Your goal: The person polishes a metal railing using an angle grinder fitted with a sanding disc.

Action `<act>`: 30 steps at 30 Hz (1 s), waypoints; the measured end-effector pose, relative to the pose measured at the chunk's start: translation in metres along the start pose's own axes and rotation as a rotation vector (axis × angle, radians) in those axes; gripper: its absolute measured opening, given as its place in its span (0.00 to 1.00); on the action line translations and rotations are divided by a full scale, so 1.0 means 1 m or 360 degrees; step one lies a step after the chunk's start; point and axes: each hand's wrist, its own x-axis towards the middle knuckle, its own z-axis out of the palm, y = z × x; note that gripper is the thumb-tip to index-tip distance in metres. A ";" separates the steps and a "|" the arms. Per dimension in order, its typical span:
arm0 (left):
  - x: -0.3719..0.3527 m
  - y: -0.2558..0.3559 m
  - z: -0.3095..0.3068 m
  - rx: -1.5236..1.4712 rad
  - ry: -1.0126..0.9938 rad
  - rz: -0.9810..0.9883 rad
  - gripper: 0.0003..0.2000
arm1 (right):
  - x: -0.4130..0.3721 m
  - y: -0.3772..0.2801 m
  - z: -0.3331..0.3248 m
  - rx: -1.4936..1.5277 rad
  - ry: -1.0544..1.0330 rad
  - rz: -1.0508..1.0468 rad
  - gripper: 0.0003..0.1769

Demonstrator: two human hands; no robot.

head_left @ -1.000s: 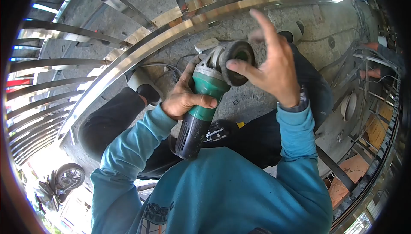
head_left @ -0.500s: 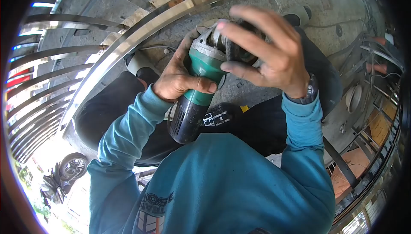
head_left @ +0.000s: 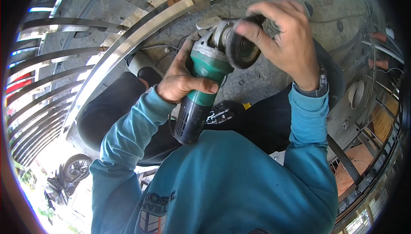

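My left hand (head_left: pixel 182 82) is wrapped round the green body of an angle grinder (head_left: pixel 208 64), thumb across the front. The black rear end of the tool points down toward my lap, and its metal gear head is at the top. A dark round disc (head_left: pixel 245 49) is mounted on the head, facing right. My right hand (head_left: pixel 287 37) is closed on the upper edge of this disc, with the thumb on its face. Its other fingertips are hidden behind the disc or slightly blurred.
A curved metal rail (head_left: pixel 128 41) with slats runs along the left and top. A motorcycle wheel (head_left: pixel 77 167) shows at lower left. Metal frames and an orange-brown panel (head_left: pixel 353 165) are at right. Another person's hand (head_left: pixel 379 64) shows at the far right.
My right hand has gone from moving across the disc with spread fingers to gripping its upper edge. More of the disc face shows. My left hand keeps its hold.
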 end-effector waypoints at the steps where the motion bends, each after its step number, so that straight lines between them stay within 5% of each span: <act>1: -0.002 -0.001 0.002 -0.0017 0.0014 -0.0048 0.59 | -0.001 0.004 -0.003 -0.0118 -0.0044 0.0051 0.29; 6: -0.005 0.003 0.005 0.0024 -0.0042 -0.0023 0.57 | 0.004 -0.015 0.025 0.0175 0.0418 -0.0565 0.27; 9: -0.007 0.008 0.014 -0.0025 -0.0048 -0.0015 0.54 | 0.000 -0.025 0.039 0.0370 0.0375 -0.0389 0.14; 18: 0.014 -0.005 0.007 0.0378 0.0335 0.0386 0.54 | 0.025 0.003 0.107 0.0780 0.0586 0.0113 0.09; 20: 0.019 -0.013 0.002 0.0324 0.0457 0.0528 0.58 | 0.030 0.008 0.135 0.1223 0.0997 0.0586 0.18; 22: 0.018 0.004 0.003 0.0099 0.0481 0.0389 0.62 | 0.009 0.001 0.125 0.2305 0.0506 0.1304 0.43; 24: 0.016 0.019 -0.001 -0.0210 0.0298 0.0278 0.62 | -0.011 -0.017 0.126 0.2712 0.0175 0.1826 0.46; 26: 0.017 0.026 -0.005 -0.0244 0.0212 0.0301 0.59 | -0.012 -0.047 0.118 0.3100 0.0052 0.1771 0.46; 27: 0.019 0.033 -0.011 0.0304 0.0083 0.0454 0.57 | -0.011 -0.057 0.117 0.3488 -0.0071 0.1706 0.47; 28: 0.017 0.040 -0.014 0.0858 -0.0045 0.0588 0.54 | -0.017 -0.057 0.123 0.3070 0.0230 0.1561 0.50; 30: 0.013 0.053 -0.004 0.1730 0.0109 0.0906 0.52 | -0.023 -0.029 0.108 0.3182 -0.0066 0.1343 0.52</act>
